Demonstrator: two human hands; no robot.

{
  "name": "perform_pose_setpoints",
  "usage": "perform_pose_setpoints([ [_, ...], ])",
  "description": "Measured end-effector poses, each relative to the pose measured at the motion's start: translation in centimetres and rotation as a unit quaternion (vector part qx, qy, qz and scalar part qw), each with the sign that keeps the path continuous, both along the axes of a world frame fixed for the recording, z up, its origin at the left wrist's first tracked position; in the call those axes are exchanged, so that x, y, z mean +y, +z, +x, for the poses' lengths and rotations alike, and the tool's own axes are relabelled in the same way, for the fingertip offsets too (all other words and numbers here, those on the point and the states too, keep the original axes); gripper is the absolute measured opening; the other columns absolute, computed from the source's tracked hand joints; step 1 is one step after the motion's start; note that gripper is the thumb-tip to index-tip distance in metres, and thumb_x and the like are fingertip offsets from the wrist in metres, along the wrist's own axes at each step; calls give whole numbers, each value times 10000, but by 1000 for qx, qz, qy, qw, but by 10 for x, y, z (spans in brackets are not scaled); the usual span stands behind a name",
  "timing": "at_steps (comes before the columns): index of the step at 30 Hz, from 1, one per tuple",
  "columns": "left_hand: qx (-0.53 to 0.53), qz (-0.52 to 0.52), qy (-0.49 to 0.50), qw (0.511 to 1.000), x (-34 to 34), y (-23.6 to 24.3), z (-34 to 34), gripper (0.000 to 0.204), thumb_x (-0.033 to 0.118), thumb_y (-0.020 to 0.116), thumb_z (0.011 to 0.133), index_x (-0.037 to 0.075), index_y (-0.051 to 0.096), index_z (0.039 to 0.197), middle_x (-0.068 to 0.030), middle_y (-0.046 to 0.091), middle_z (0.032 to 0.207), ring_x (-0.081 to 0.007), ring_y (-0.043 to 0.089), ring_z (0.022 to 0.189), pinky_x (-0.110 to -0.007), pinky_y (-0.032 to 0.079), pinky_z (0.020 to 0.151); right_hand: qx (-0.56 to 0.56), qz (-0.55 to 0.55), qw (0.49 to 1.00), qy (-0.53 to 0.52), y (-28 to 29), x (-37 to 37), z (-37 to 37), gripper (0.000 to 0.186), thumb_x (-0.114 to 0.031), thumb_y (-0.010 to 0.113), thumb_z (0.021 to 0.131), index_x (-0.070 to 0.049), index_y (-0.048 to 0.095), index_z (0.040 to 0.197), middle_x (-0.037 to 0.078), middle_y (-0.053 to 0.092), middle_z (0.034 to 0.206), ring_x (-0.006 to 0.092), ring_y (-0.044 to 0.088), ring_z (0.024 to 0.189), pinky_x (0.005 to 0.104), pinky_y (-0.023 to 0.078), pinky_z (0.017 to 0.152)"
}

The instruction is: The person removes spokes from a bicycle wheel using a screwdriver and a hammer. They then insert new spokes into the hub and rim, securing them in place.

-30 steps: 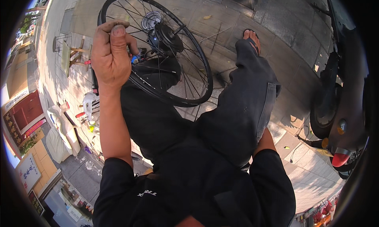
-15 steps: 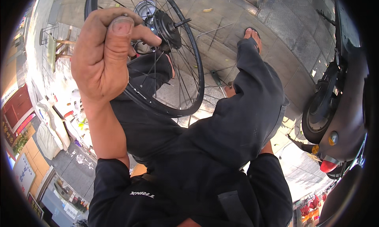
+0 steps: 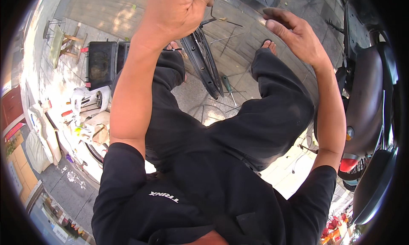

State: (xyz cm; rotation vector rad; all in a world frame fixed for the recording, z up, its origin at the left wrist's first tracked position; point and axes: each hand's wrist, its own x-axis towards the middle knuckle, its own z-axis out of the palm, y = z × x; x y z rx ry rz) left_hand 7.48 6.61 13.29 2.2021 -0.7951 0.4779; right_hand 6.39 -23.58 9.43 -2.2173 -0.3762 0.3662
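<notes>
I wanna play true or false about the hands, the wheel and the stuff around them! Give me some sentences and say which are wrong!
1. A round black wheel is between the person's dark trouser legs. True.
2. The bare right hand is touching the wheel. False: the right hand is apart from the wheel.
3. A screwdriver with a green handle and metal shaft lies on the grey ground. True.
4. The boxy black case with red latches is on the person's right. False: the case is on the left.
5. The bare left hand is partly cut off by the picture's top edge. True.
</notes>
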Motion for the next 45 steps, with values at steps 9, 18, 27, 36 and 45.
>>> perform_pose_setpoints([
  [9,103,-59,34,992,12,-4,6,159,106,673,967,-2,698,1081,-105,711,823,-268,703,774,-358,523,780,114,157,976,94,-38,98,19,362,-315,565,1069,-33,689,1258,82,703,925,176,691,950,355,544,852],
  [18,0,-46,73,996,62,-23,32,433,31,673,967,-68,564,1374,-163,671,1251,-225,629,1191,-343,473,1052,43,-205,978,-29,-286,4,64,344,-331,545,1017,-115,715,1224,217,726,1145,411,676,1078,475,529,935],
  [27,80,44,85,992,91,-7,31,349,74,647,979,-57,645,1303,-229,727,1209,-353,635,1285,-510,365,1197,103,-214,971,28,-406,32,72,306,-297,614,977,-141,681,1231,175,645,1224,397,633,1156,497,520,967],
  [36,28,107,108,988,74,-7,37,285,70,607,987,-125,699,1174,-262,755,1073,-365,712,1129,-506,461,1112,22,-269,957,103,-402,22,85,255,-206,605,987,-54,591,1191,161,597,1229,384,617,1168,505,524,947],
  [45,0,151,116,982,87,-6,35,225,37,657,954,-58,740,1141,-185,778,990,-286,750,989,-466,504,1072,-143,-377,905,134,-389,-15,90,395,-154,645,963,-160,600,1355,78,589,1292,286,555,1264,440,455,1011],
])
